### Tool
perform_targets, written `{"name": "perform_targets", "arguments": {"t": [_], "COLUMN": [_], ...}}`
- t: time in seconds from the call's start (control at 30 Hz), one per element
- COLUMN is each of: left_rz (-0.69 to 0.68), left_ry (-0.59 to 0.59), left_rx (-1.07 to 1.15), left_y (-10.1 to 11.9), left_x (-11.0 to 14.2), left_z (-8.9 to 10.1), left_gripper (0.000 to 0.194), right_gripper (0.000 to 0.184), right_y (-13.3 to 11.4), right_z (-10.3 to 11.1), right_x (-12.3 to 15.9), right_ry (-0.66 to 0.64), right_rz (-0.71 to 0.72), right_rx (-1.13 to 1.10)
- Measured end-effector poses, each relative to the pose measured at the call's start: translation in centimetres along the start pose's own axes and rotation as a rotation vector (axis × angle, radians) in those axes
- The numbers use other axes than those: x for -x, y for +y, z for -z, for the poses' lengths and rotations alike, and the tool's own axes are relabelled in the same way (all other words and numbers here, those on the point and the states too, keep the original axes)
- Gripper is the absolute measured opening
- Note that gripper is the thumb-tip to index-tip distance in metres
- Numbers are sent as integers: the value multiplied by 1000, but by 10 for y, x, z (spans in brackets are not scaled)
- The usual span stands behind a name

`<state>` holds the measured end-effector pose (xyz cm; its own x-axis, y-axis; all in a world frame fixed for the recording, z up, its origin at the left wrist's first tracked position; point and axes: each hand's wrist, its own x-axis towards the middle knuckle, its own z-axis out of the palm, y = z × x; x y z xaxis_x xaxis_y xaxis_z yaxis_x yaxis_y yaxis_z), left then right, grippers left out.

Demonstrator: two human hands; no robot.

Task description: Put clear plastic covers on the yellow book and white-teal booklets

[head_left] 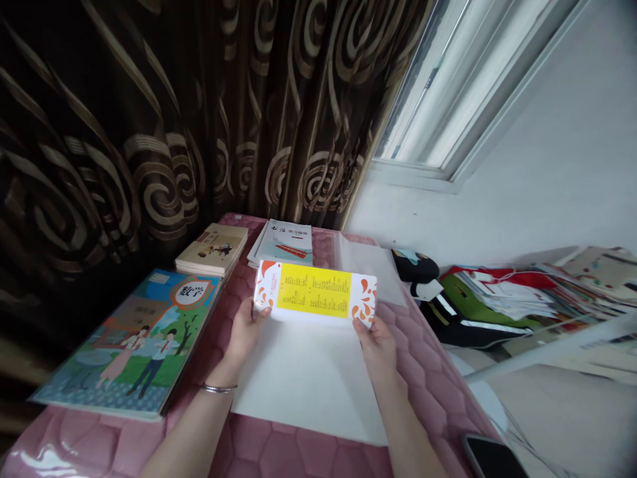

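Note:
Both hands hold a white printed card [314, 292] with a yellow panel of small text and orange petal shapes at its ends. My left hand [247, 326] pinches its lower left corner, thumb on top. At the lower right corner, my right hand [374, 338] grips it the same way. Below the card spreads a large white sheet [308, 378], lying between my forearms. Whether card and sheet are joined, I cannot tell. To the left rests a stack with a colourful textbook [134, 345] on top, its cover showing two figures.
Beige booklets [213, 249] and pale booklets [284, 240] lie at the back of the pink padded table cover [279, 451]. Translucent sheets [371, 269] lie at the back right. A phone [492, 457] is at the front right. Bags and papers [512, 295] fill the right side; a patterned curtain [223, 113] hangs behind.

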<state>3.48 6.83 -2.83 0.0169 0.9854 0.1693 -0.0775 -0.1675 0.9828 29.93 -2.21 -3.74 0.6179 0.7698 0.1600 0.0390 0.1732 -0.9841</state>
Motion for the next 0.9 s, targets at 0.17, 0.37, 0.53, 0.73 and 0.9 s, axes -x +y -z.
{"name": "perform_targets", "arguments": {"t": [0.17, 0.37, 0.53, 0.73, 0.9], "left_rz": [1, 31, 20, 20, 14], "left_ry": [-41, -23, -17, -10, 10], "left_rx": [38, 34, 49, -28, -75], "left_y": [-2, 3, 5, 4, -3], "left_x": [-2, 1, 2, 1, -2], "left_z": [2, 0, -2, 0, 1], "left_gripper": [47, 44, 42, 37, 40], "right_gripper": [45, 44, 45, 50, 59], "right_y": [10, 7, -3, 0, 12], "right_z": [5, 5, -1, 0, 3], "right_x": [-5, -6, 1, 3, -2], "right_ry": [26, 62, 5, -25, -10], "right_rz": [7, 20, -9, 12, 42], "right_rx": [103, 170, 53, 77, 206]}}
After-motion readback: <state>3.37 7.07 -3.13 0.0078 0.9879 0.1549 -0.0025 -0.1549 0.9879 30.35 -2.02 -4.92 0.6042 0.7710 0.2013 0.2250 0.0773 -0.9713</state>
